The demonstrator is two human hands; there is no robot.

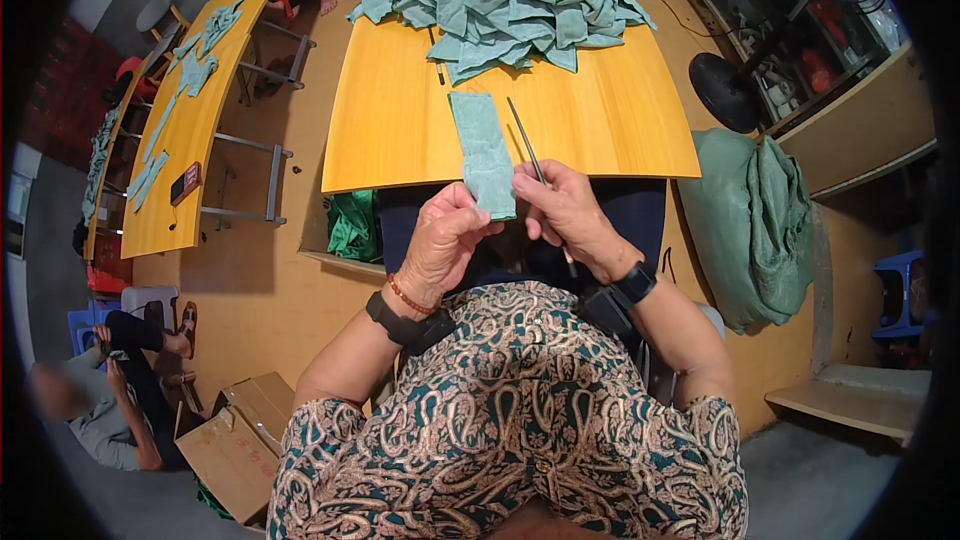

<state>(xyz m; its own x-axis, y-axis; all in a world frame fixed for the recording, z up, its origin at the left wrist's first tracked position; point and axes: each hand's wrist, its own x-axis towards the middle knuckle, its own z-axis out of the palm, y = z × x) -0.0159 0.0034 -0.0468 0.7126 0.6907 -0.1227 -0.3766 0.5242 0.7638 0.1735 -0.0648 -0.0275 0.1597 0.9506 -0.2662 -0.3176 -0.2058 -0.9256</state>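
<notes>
A folded strip of pale green cloth (484,145) extends over the table's near edge, its close end pinched between the thumb and fingers of my left hand (440,235). My right hand (570,208) is closed around a thin dark rod (523,130), which points up and away just right of the strip. The rod's tip is apart from the cloth. Farther back on the yellow table (385,135) lies a large heap of similar green cloth pieces (520,5). A second thin dark stick (438,60) rests on the tabletop by the heap's left side.
Below the table at left, a box holds green material (355,227). A bulky green sack (750,225) stands on the floor at right, near a round black base (722,90). Another yellow table (215,80) bears cloth strips. A seated person (120,395) and cardboard box (235,450) are lower left.
</notes>
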